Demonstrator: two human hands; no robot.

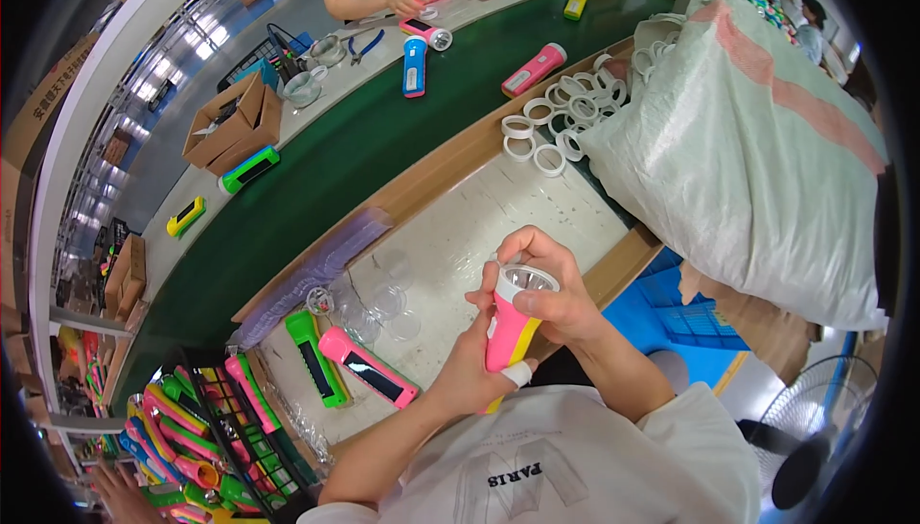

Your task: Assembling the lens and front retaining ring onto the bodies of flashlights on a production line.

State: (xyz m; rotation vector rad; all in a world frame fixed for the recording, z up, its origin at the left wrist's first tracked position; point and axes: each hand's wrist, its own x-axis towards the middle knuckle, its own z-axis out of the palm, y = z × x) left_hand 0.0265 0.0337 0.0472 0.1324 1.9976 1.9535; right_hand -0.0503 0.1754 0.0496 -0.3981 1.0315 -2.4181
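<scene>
My left hand (467, 371) is wrapped round the body of a pink and yellow flashlight (502, 334), its lamp end tilted up. My right hand (561, 284) grips the white rim at the lamp end, fingers on the far side and thumb on the near side. The silvery reflector shows inside the rim. To the left, a green flashlight (316, 359) and a pink flashlight (369, 367) with dark panels lie on the white worktop (460, 227). Clear round discs (388, 302) lie beyond them. White rings (551, 160) are heaped at the far right of the worktop.
A green conveyor belt (335, 140) curves past, carrying a blue flashlight (414, 67) and others. A bulging white sack (738, 150) stands at right. At lower left, a black basket (251, 428) stands beside piled flashlight bodies. A co-worker's hands (407, 1) handle flashlights opposite.
</scene>
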